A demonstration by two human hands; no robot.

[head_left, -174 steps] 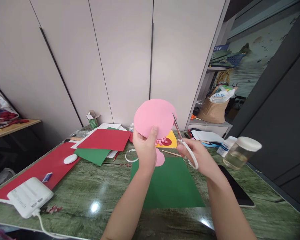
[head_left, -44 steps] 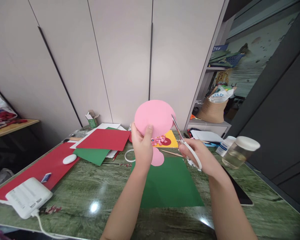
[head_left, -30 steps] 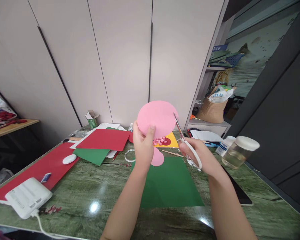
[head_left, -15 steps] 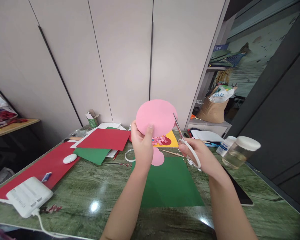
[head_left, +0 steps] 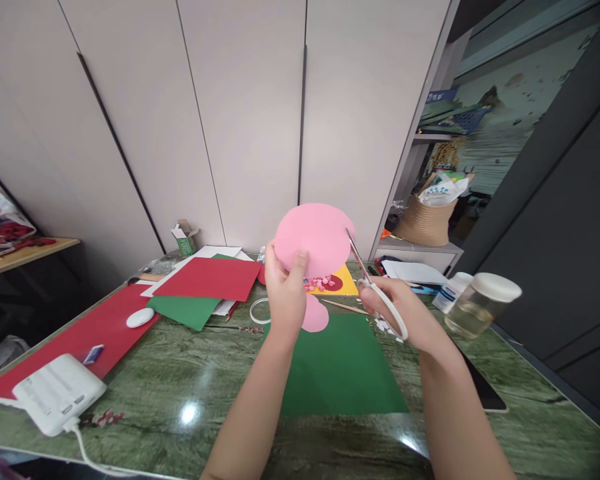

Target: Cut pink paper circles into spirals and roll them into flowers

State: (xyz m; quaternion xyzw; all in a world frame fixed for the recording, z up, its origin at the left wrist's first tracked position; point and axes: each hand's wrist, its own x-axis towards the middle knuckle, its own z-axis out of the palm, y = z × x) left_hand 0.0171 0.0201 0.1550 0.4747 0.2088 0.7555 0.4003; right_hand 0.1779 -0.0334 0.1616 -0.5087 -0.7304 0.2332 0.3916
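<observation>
My left hand (head_left: 286,293) is raised above the table and pinches the lower edge of a round pink paper disc (head_left: 314,238), thumb on its front. My right hand (head_left: 397,312) grips white-handled scissors (head_left: 375,287), whose blades point up and touch the disc's right edge. Under my hands a green paper sheet (head_left: 343,370) lies on the green marble table (head_left: 180,387). A smaller pink paper piece (head_left: 316,315) rests at the green sheet's far edge. Small white paper scraps (head_left: 384,325) lie beneath my right hand.
Red and green sheets (head_left: 207,283) lie at the left with a white mouse (head_left: 141,317), a tape ring (head_left: 258,311) and a white power bank (head_left: 55,393). A yellow card with pink bits (head_left: 333,283) sits behind. A jar (head_left: 480,303), a bottle and a dark tablet (head_left: 480,387) are on the right.
The pink disc has turned and shifted slightly in my left hand while the scissors stay at its right edge. Nothing on the table has moved.
</observation>
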